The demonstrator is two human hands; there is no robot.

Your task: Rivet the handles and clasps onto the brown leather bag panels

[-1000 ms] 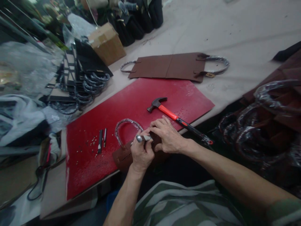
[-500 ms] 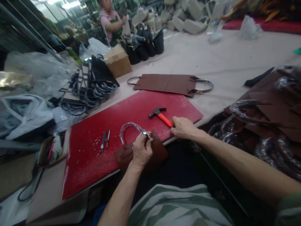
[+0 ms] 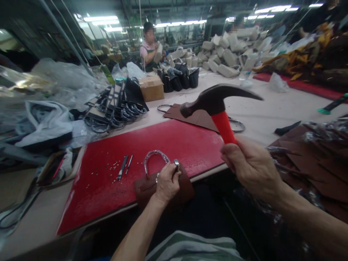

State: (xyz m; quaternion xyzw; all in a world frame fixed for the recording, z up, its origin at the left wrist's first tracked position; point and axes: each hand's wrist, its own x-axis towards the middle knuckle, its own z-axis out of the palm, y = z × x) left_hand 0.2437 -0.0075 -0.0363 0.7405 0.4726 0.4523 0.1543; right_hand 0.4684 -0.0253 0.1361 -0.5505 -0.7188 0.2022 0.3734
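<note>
the brown leather piece [image 3: 185, 185] lies at the near edge of the red board [image 3: 168, 136], its loop handle [image 3: 157, 153] at twelve o'clock. going out from it, two thin tools [image 3: 124, 167] lie at ten o'clock, black pieces [image 3: 137, 96] at eleven, and a cardboard box [image 3: 152, 90] at twelve on the worktop [image 3: 254, 114]. a pile of brown pieces [image 3: 326, 159] sits at three. the hammer [image 3: 213, 101] is in front of another brown piece [image 3: 179, 113] at one, hiding part of it. the left hand [image 3: 166, 183] reaches in from seven o'clock, pinching a shiny metal tool [image 3: 176, 164], its tip hidden. the right hand [image 3: 250, 166] is wrapped around the hammer, held up, claw towards three.
</note>
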